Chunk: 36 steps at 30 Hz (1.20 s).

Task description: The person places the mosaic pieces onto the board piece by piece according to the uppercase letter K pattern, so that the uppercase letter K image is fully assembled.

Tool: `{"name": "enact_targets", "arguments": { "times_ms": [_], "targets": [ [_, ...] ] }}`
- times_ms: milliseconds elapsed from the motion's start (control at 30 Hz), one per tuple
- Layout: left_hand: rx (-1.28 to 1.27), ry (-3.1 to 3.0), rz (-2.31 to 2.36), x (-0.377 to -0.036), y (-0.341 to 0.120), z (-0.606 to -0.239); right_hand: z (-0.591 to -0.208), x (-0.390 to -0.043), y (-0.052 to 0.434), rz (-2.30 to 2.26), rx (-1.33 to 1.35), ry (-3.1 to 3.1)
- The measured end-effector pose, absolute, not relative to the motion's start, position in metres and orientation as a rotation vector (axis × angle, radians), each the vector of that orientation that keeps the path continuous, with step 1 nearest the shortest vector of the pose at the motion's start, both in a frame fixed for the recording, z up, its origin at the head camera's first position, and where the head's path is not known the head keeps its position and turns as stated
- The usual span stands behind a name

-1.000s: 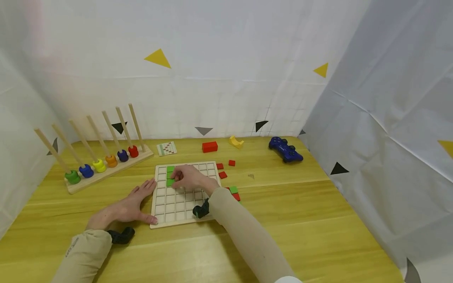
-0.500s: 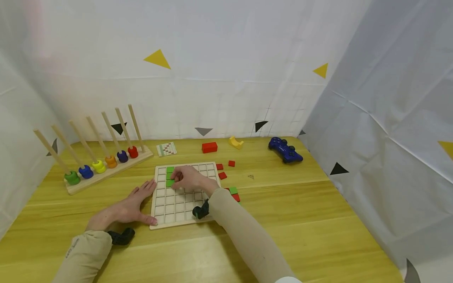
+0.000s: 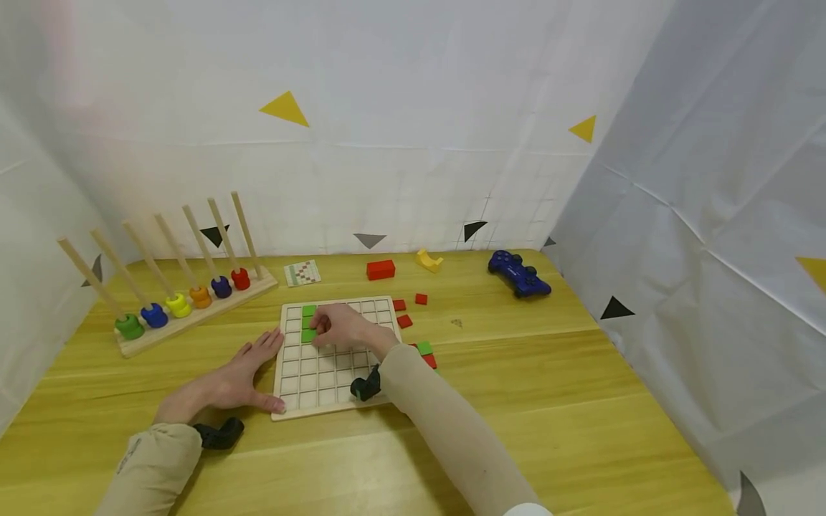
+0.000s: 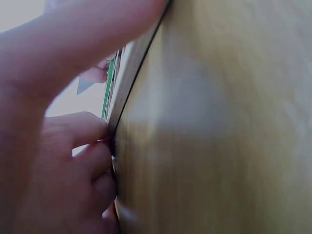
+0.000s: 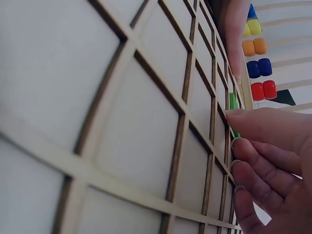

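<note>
A pale wooden grid board (image 3: 328,380) lies on the table in the head view. Several green square tiles (image 3: 308,335) fill cells near its upper left corner. My right hand (image 3: 348,326) is over the board, its thumb and fingers curled in at these tiles. In the right wrist view a bit of green tile (image 5: 237,132) shows between the thumb and index fingertip, which pinch it at the board's surface; the rest is hidden. My left hand (image 3: 235,376) rests spread along the board's left side, fingertips at the upper edge and thumb on the lower left corner.
Red tiles (image 3: 404,321) and a green tile (image 3: 424,348) lie right of the board, partly behind the right sleeve. Behind it are a pattern card (image 3: 302,273), red block (image 3: 381,270) and yellow arch (image 3: 429,261). A bead rack (image 3: 200,315) stands left; a blue game controller (image 3: 519,274) lies right.
The head view has shifted very slightly. Both hands keep their places at the board, and the green tiles look the same.
</note>
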<state>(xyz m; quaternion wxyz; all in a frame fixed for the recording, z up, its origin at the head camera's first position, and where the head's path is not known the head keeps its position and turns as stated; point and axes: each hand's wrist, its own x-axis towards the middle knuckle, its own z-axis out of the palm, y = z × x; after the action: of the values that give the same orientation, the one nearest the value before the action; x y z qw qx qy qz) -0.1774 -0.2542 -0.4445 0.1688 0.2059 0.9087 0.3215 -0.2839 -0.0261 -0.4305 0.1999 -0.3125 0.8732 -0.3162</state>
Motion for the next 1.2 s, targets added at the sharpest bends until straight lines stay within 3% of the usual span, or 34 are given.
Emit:
{"name": "enact_targets", "arguments": {
  "times_ms": [300, 667, 1200],
  "targets": [
    [0.588, 2.596, 0.918, -0.176, -0.253, -0.445, -0.419, -0.284, -0.009, -0.904, -0.932, 2.437],
    [0.580, 2.591, 0.920, -0.177, -0.254, -0.445, -0.391, -0.290, 0.054, -1.021, -0.998, 2.458],
    [0.583, 2.619, 0.886, -0.176, -0.257, -0.448, -0.418, -0.290, 0.159, -0.944, -0.918, 2.498]
  ]
}}
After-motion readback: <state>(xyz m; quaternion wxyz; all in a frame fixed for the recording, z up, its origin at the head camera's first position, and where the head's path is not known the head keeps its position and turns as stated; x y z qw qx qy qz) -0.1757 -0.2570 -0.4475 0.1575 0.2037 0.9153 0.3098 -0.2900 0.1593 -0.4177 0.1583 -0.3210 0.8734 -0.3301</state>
